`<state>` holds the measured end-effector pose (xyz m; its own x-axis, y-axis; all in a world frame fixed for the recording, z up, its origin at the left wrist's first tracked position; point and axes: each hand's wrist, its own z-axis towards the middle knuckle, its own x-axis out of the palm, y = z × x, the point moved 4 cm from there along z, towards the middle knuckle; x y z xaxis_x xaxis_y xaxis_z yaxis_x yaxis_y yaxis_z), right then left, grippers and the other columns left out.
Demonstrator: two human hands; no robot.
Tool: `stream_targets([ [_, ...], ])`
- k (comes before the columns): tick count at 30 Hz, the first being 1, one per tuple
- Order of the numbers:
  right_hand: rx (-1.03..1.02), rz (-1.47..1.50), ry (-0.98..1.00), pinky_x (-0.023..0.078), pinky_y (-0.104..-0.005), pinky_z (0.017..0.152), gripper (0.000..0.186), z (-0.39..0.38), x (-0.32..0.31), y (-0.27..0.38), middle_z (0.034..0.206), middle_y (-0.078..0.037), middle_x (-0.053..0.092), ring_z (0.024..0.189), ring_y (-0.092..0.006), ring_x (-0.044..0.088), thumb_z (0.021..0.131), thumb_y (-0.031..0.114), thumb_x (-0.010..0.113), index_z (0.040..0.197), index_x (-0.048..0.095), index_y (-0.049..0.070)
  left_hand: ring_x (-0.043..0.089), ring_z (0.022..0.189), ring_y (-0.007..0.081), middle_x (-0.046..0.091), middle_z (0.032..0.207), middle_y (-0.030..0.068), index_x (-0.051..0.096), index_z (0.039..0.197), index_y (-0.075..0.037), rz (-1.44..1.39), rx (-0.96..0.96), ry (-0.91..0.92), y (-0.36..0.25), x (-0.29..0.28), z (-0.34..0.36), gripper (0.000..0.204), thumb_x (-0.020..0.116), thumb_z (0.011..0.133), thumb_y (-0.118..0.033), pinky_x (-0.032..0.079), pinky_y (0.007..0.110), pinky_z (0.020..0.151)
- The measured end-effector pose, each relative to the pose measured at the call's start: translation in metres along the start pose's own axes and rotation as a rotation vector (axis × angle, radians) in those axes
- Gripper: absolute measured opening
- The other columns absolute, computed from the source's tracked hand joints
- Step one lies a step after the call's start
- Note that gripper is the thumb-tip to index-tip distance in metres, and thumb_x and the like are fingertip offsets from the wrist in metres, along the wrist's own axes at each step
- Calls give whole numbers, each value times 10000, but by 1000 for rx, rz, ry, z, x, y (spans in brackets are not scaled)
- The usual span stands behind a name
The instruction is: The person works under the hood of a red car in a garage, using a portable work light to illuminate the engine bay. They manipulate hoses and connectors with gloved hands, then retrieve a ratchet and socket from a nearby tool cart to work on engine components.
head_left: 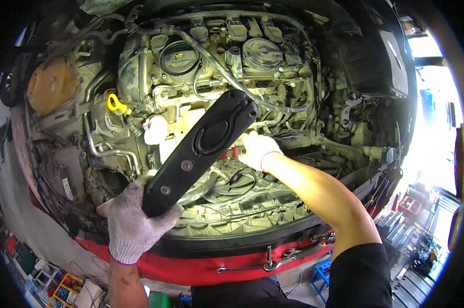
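My gloved left hand (135,219) grips a black bar-shaped device (197,156) over the near side of the engine (263,54). My right hand (259,152), also at the engine's near side, is by a red part (234,153); I can't tell whether it's gripping.

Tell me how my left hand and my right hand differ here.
Your left hand is closed around the near end of a long black tool, while your right hand reaches into the engine; whether it grips anything is hidden. The left glove looks greyish, the right glove brightly lit and white. The left hand appears larger in the picture, the right hand smaller. Both hands are gloved.
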<state>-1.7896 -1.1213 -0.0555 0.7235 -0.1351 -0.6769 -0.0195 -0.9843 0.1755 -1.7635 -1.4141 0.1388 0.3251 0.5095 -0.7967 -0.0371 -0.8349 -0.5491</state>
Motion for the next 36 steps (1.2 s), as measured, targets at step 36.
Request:
stream_targets([
  [36, -30, 192, 12, 539, -451, 906, 436, 59, 8, 17, 1076, -273, 684, 1021, -411, 674, 873, 342, 624, 1066, 695, -42, 670, 702, 212, 703, 815, 115, 653, 1028, 14, -61, -165, -11, 38, 19, 35, 429, 858, 710, -187, 541, 358, 693],
])
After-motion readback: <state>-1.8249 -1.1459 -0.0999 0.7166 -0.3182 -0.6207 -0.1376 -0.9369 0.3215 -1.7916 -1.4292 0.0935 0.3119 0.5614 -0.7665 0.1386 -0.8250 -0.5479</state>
